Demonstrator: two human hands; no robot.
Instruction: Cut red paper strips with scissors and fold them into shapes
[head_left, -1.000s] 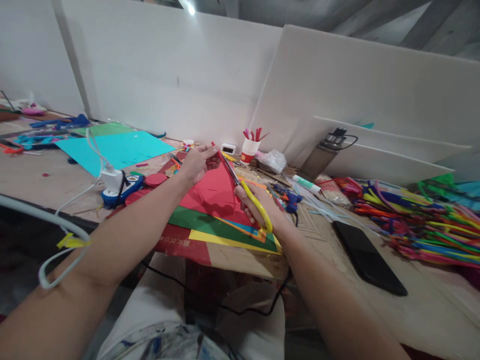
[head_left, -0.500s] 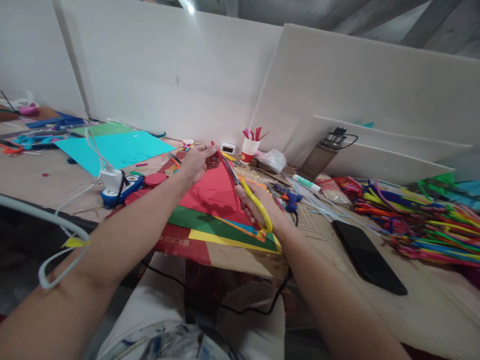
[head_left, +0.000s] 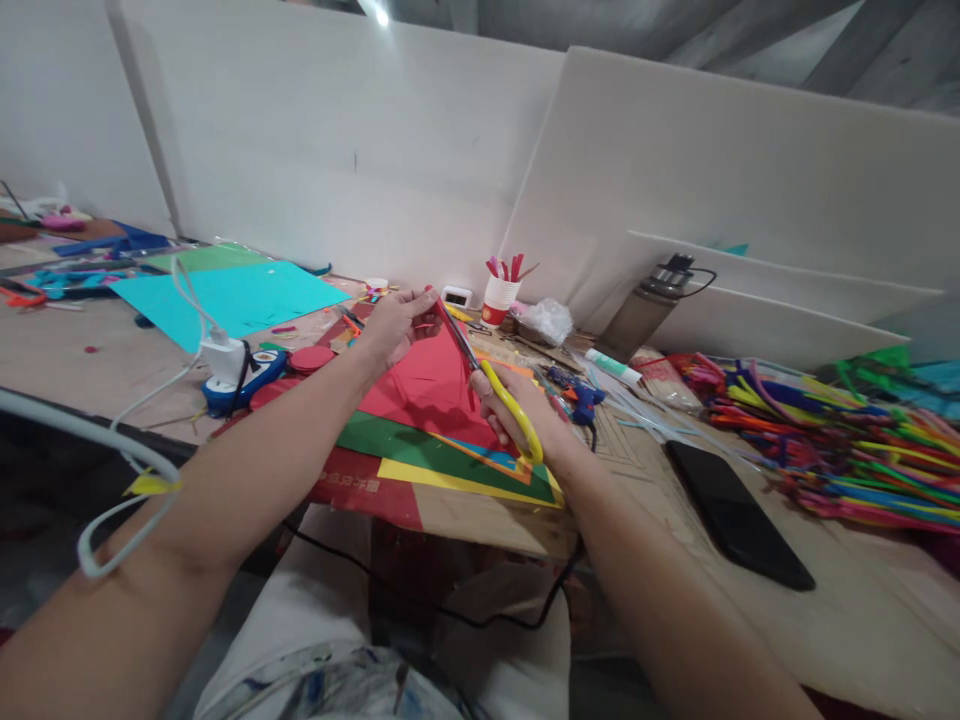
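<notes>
My left hand (head_left: 407,322) is closed on a narrow piece of red paper, pinching it near its top end. In my right hand (head_left: 506,400) are yellow-handled scissors (head_left: 519,408), their blades pointing up and left to the red piece beside my left fingers. Whether the blades are apart is too small to tell. Below both hands lies a sheet of red paper (head_left: 420,385), on top of green paper (head_left: 405,450) and yellow paper (head_left: 457,482). Blue and orange sheet edges show under my right hand.
A black phone (head_left: 735,512) lies at the right, before colourful pipe cleaners (head_left: 862,440). Behind stand a paper cup (head_left: 498,303) and a bottle (head_left: 645,305). A blue glue gun (head_left: 583,398) is right of my right hand. A power strip (head_left: 244,385) and cyan paper (head_left: 232,300) are left.
The narrow red piece between my hands has shifted slightly, and its lower end now hangs higher, left of my right hand. My hands have barely moved.
</notes>
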